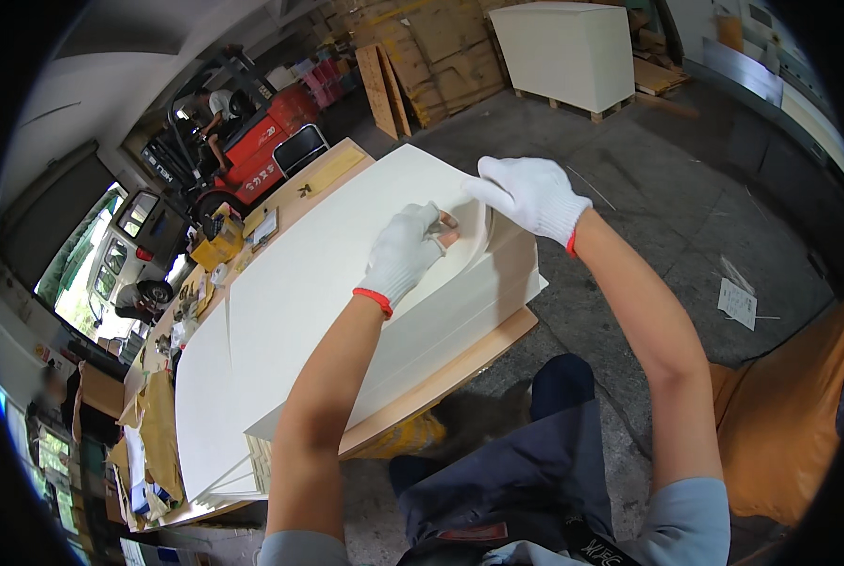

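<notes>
A tall stack of large white paper sheets (318,255) lies on a wooden board (441,377) in front of me. My right hand (535,196), in a white knit glove with a red cuff, grips the sheets' edge at the right corner. There the upper sheets bend upward in a curve. My left hand (405,247), gloved alike but with bare thumb and fingertip showing, rests over the top sheet beside the bend. Its fingers are half curled, with thumb and forefinger apart and nothing seen between them.
A worktable (327,179) with tools and brown paper runs along the left. Beyond it, a person sits on a red forklift (266,141). A white stack on a pallet (568,57) stands at the back; an orange cover (780,424) is at my right.
</notes>
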Motion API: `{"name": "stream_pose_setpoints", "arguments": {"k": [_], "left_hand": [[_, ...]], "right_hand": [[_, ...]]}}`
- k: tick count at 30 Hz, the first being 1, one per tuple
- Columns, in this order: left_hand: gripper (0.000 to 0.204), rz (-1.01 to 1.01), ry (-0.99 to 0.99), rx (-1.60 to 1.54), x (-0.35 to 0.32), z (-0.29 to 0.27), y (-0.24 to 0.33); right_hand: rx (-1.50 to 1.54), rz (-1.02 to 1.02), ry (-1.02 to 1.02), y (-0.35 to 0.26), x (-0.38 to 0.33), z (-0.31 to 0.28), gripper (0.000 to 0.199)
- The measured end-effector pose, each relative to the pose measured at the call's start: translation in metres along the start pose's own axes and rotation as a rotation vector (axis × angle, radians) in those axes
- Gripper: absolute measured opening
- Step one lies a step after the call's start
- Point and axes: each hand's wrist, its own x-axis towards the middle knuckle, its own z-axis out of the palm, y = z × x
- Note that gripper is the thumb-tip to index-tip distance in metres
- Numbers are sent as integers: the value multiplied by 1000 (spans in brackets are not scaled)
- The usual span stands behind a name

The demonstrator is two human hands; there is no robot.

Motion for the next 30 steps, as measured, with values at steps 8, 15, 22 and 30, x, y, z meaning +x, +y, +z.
{"name": "stream_pose_setpoints", "arguments": {"k": [8,15,22,30], "left_hand": [[40,51,17,-427,5,14,-19],[54,-11,-69,-469,2,5,-1],[59,-17,-73,-478,5,8,-10],[49,26,80,-342,-7,6,6]], "right_hand": [[752,463,105,-12,-6,32,62],[742,401,236,-10,-12,41,58],[727,397,257,-12,-15,41,58],[678,385,273,-12,-15,44,60]]}}
